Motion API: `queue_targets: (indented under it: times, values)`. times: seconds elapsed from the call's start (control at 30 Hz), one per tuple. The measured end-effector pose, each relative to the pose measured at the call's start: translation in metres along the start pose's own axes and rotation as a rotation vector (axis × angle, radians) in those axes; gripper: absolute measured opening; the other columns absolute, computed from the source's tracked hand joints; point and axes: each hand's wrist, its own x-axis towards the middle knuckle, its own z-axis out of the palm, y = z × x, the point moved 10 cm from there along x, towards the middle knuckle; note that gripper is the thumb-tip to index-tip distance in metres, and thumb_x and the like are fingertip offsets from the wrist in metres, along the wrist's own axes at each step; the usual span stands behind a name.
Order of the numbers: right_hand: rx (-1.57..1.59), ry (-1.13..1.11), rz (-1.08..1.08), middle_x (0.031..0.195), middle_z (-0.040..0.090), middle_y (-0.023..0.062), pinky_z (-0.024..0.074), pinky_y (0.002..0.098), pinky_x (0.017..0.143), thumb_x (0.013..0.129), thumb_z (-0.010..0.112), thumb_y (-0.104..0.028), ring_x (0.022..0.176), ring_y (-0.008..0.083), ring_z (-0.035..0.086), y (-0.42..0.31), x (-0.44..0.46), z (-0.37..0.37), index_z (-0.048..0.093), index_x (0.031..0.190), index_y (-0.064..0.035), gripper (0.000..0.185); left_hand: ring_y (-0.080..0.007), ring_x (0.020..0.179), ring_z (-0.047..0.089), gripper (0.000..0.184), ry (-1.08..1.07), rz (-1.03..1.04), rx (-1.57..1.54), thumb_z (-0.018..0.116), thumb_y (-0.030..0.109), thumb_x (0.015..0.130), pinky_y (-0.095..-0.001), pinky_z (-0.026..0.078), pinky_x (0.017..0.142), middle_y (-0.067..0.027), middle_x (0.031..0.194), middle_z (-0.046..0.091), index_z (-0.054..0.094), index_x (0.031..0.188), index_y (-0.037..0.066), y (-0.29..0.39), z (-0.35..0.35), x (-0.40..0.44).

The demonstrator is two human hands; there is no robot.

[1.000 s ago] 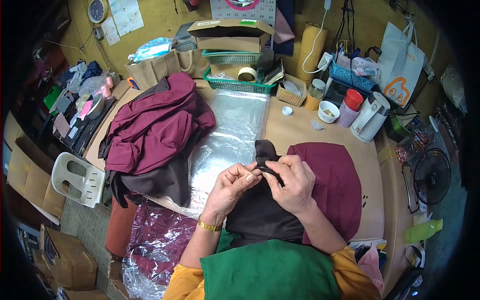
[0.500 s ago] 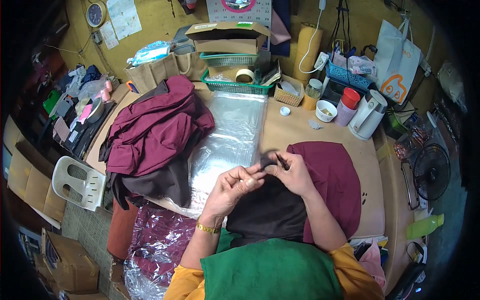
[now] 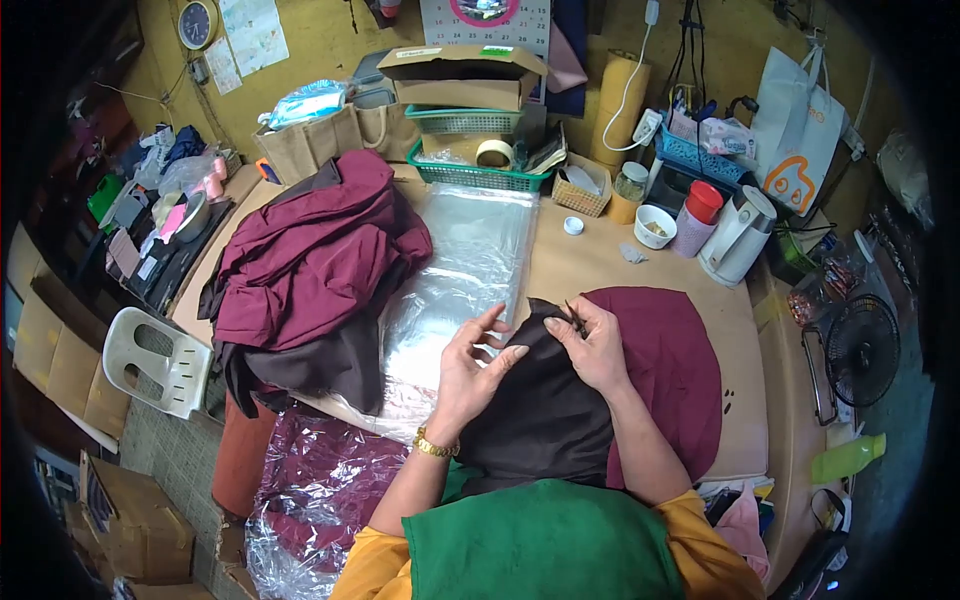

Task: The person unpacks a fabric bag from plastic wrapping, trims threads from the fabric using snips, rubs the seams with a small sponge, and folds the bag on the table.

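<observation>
My right hand (image 3: 594, 345) pinches the upper edge of a dark brown cloth (image 3: 535, 405) between thumb and fingers. A small dark pointed thing (image 3: 575, 318) pokes out by its fingertips, too small to name for sure. My left hand (image 3: 474, 368) is open beside the cloth's left edge, thumb and fingers spread, with nothing in it. The brown cloth drapes down toward the green apron (image 3: 545, 545). Joined to it or lying against it on the right is a maroon cloth (image 3: 665, 370); I cannot tell which.
A heap of maroon and brown cloth (image 3: 310, 260) lies on the table's left, beside clear plastic sheets (image 3: 470, 250). At the back stand green baskets (image 3: 480, 178), a white bowl (image 3: 655, 227) and a kettle (image 3: 738, 235). Plastic-wrapped maroon cloth (image 3: 310, 500) sits below the table edge.
My left hand has let go of the cloth's edge, moved slightly left and spread its fingers. My right hand keeps its pinch, and the brown cloth's corner now shows opened out.
</observation>
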Motion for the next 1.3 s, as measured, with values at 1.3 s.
queue_targets:
  times: [1.3]
  values:
    - [-0.441, 0.145, -0.402, 0.084, 0.056, 0.0025, 0.0452, 0.0336, 0.058, 0.075, 0.077, -0.011, 0.072, 0.0181, 0.060, -0.086, -0.031, 0.017, 0.067, 0.090, -0.0078, 0.018, -0.0156, 0.094, 0.065, 0.016, -0.160, -0.223, -0.836, 0.054, 0.016, 0.101, -0.0326, 0.056, 0.092, -0.0132, 0.114, 0.063, 0.053, 0.095, 0.001, -0.005, 0.013, -0.011]
